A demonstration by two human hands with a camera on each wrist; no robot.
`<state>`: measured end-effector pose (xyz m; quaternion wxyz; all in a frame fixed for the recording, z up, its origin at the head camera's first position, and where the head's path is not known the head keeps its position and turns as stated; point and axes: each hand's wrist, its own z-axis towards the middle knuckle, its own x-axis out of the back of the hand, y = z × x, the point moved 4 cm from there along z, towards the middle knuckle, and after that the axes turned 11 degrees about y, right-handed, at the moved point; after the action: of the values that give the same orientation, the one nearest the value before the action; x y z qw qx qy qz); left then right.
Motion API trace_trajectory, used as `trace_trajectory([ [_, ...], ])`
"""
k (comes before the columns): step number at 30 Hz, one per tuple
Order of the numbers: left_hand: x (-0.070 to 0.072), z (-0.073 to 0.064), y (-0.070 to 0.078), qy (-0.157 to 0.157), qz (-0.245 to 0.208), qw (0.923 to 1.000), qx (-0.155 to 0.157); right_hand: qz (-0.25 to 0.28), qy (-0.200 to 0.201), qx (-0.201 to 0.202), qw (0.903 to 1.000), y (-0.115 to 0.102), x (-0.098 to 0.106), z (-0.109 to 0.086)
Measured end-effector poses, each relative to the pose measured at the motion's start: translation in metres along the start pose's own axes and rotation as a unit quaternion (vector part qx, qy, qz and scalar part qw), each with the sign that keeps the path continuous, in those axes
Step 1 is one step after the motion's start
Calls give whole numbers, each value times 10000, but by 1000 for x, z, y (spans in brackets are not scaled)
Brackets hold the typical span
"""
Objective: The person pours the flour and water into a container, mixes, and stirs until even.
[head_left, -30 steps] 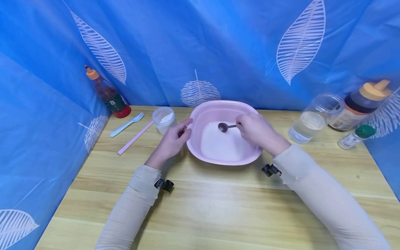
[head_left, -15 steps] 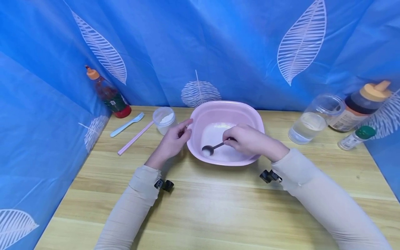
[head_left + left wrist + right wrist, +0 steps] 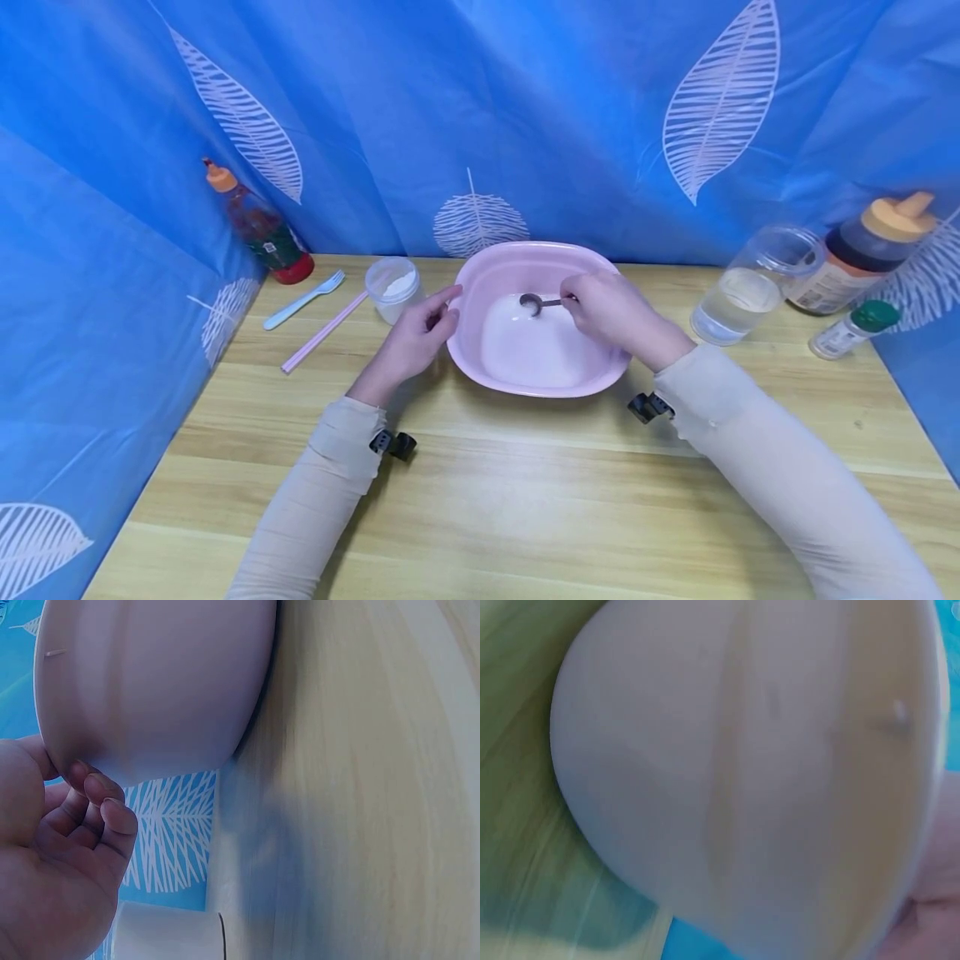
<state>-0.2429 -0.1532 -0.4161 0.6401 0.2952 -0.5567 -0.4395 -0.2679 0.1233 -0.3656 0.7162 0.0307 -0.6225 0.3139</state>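
A pink plastic basin (image 3: 540,390) stands on the table, with milky white contents, probably liquid, in its bottom. My left hand (image 3: 408,340) pinches the basin's left rim; in the left wrist view its fingers (image 3: 105,814) curl beneath the edge. Inside the basin my right hand (image 3: 617,313) grips a dark brown measuring spoon (image 3: 531,305) by the handle. The spoon's bowl points left over the far part of the contents. From the right wrist, the basin's outer wall (image 3: 705,750) hides the spoon and most of that hand.
Left of the basin are a tub of white powder (image 3: 395,292), pink chopsticks (image 3: 324,332), a blue fork (image 3: 303,300) and a red sauce bottle (image 3: 266,229). On the right stand a pitcher of water (image 3: 738,300), a dark sauce bottle (image 3: 855,258) and a green-capped shaker (image 3: 855,330).
My right hand has swept the spoon to the basin's near left side, then back to the far middle. The left hand has stayed on the rim.
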Motion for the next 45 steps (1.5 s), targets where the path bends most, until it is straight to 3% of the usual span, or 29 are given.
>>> trace_trajectory([
  [6,0,0,0,4,-20,10000,22,548,-356,516,9965,-18,-10,-4],
  [11,0,0,0,15,9,10000,2,678,-763,466,9937,-13,1,-15],
  [18,2,0,1,3,16,10000,36,-123,-415,-56,9990,14,22,-24],
  [23,0,1,-1,-6,-4,10000,23,-475,-531,-281,9971,24,36,-30],
  [29,0,1,-1,-10,4,10000,1,-155,-896,266,9955,21,48,-41],
  [33,1,1,-1,-12,30,10000,3,400,-1027,647,9918,6,32,-39],
  [36,2,0,0,-21,51,10000,7,670,-889,779,9907,-6,13,-31],
  [40,1,-1,-1,-10,48,10000,25,434,-476,493,9967,-11,-1,-20],
  [42,0,-1,-1,-11,60,10000,32,8,-350,233,9991,-8,2,-16],
  [45,1,-1,0,-20,88,10000,33,-566,-468,-155,9972,1,14,-17],
])
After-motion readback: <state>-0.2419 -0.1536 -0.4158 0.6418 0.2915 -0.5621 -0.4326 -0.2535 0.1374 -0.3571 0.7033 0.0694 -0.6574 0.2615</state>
